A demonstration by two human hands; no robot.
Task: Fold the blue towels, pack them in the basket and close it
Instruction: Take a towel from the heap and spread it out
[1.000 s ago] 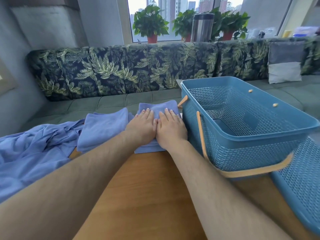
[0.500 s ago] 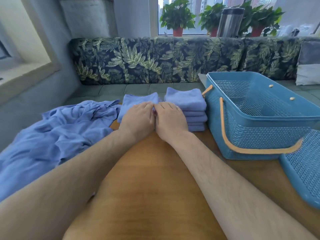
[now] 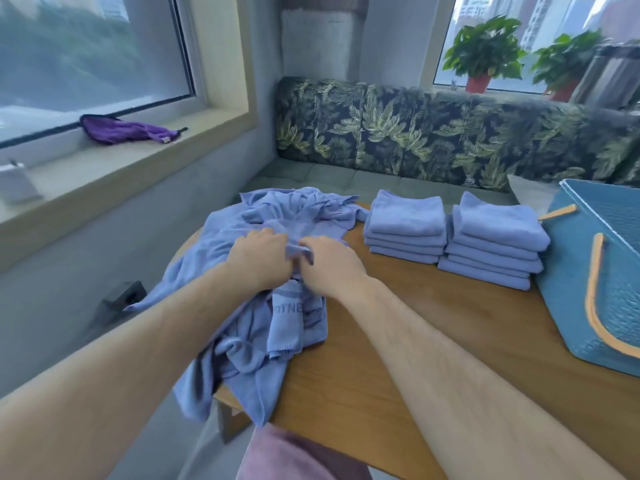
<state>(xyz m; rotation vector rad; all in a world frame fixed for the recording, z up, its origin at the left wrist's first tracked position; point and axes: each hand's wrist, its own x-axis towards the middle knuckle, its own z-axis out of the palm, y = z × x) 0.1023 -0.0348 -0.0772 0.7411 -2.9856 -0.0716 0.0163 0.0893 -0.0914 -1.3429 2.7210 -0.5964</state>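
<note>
Pinching a towel point(image 3: 298, 252) from the heap point(image 3: 249, 220)
Left hand point(image 3: 261, 258) and right hand point(image 3: 330, 263), close together above the counter point(image 3: 415, 323), curl their fingers round its fold.

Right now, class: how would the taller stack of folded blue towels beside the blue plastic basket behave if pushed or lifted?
Probably soft: the taller stack of folded blue towels has rounded, sagging edges. Pushed along the wooden table, its layers would likely slide apart, as they already sit offset. Lifting the top towel probably leaves the rest behind.
</note>
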